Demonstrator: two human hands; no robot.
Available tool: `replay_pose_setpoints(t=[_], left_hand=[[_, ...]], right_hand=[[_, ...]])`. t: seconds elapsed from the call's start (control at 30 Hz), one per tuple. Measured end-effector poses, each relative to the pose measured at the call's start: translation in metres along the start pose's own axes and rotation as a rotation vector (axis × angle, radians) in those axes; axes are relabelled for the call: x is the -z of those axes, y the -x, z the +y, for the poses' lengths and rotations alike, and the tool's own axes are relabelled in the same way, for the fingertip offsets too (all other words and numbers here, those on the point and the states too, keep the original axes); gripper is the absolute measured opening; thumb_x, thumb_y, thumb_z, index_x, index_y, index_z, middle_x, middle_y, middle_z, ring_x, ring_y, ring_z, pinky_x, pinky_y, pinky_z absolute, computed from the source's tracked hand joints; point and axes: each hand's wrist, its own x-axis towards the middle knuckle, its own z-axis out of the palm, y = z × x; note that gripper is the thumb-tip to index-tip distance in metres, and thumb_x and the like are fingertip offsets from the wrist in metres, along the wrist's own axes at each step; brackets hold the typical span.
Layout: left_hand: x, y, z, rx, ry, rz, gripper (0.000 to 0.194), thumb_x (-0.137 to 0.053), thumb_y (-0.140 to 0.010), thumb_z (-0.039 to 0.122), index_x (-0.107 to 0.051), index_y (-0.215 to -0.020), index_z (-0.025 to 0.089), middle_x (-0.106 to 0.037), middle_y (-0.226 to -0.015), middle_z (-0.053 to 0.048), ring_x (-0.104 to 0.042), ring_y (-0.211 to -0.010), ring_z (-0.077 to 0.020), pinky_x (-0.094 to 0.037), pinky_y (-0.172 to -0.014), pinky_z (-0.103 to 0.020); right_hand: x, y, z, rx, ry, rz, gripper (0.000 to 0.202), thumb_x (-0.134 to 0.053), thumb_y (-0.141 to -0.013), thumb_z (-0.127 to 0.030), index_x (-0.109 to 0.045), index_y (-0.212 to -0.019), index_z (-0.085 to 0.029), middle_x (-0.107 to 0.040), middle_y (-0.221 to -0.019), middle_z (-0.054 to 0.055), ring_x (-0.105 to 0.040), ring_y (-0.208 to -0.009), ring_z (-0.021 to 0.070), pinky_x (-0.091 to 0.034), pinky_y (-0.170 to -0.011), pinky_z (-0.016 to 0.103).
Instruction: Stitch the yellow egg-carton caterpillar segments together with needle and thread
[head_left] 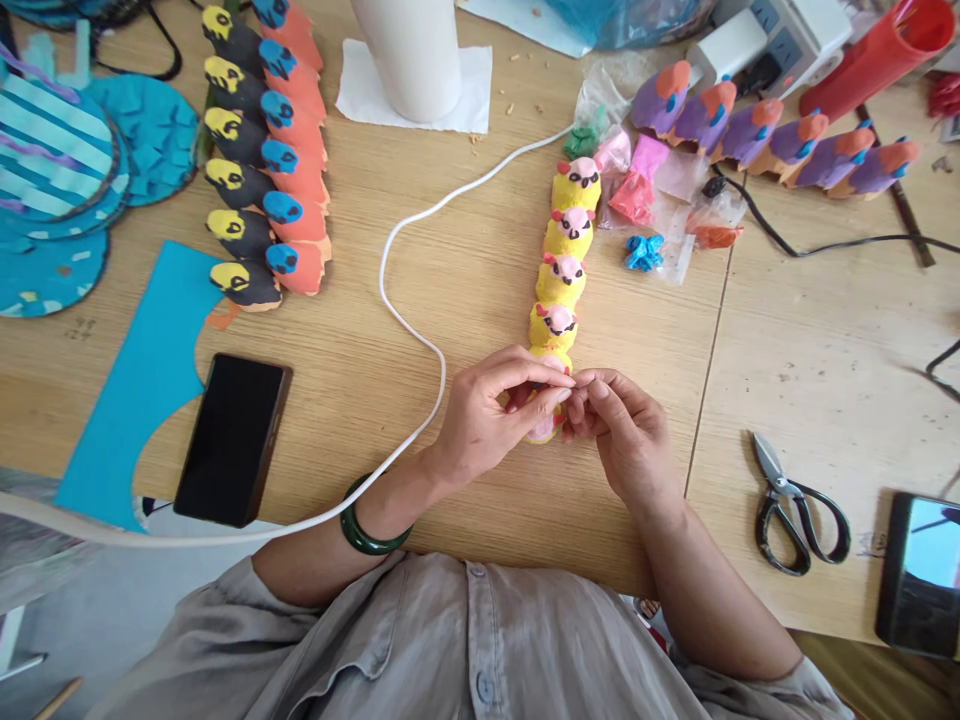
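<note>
A row of yellow egg-carton cups [564, 285] with pink faces, red side bits and black marks runs down the table toward me. My left hand [501, 405] is over the row's near end, thumb and fingertips pinched together. From the other side my right hand [621, 425] meets it, thumb and forefinger closed as well. The fingertips of both hands touch or nearly touch around something tiny and dark, too small to name. Partly covered by the fingers are the two nearest cups. Soft clay lumps in pink [634, 195], blue [643, 252] and green [583, 140] lie past the row.
Black-and-yellow cups [238, 180] and orange-and-blue cups [296, 160] stand left, purple ones [742, 130] far right. A white cable [386, 270] crosses the table. A phone [232, 440] and blue sheet [142, 380] lie left, scissors [795, 505] and another phone [922, 570] right.
</note>
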Motion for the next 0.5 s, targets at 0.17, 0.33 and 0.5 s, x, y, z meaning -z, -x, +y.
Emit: replay_pose_setpoints(t=[0.17, 0.33, 0.5], left_hand=[[0.0002, 0.0011, -0.0017, 0.013, -0.008, -0.001, 0.006, -0.078, -0.095, 0.019, -0.082, -0.097, 0.022, -0.080, -0.094, -0.003, -0.075, -0.088, -0.0135, -0.059, -0.070, -0.021], [-0.0001, 0.0009, -0.0007, 0.013, -0.009, 0.001, 0.007, -0.079, -0.095, 0.021, -0.083, -0.099, 0.022, -0.081, -0.094, -0.003, -0.075, -0.089, -0.0136, -0.059, -0.074, -0.022], [0.0016, -0.0019, 0.0031, 0.042, 0.014, -0.013, 0.013, -0.072, -0.101, 0.024, -0.083, -0.107, 0.021, -0.082, -0.098, -0.005, -0.076, -0.092, -0.0144, -0.061, -0.080, -0.024]], right_hand=[[0.0007, -0.0006, -0.0005, -0.025, 0.017, -0.004, 0.024, -0.081, -0.091, -0.046, -0.079, -0.092, -0.022, -0.063, -0.068, -0.003, -0.056, -0.060, 0.0114, -0.053, -0.052, 0.024], [0.0016, -0.0014, 0.0000, -0.018, 0.023, 0.026, 0.022, -0.086, -0.087, -0.042, -0.077, -0.085, -0.022, -0.062, -0.064, -0.004, -0.057, -0.058, 0.0104, -0.052, -0.051, 0.023], [0.0003, -0.0015, -0.0007, 0.002, 0.031, 0.066, 0.026, -0.088, -0.085, -0.044, -0.076, -0.081, -0.022, -0.060, -0.061, -0.005, -0.054, -0.053, 0.0097, -0.052, -0.051, 0.024]])
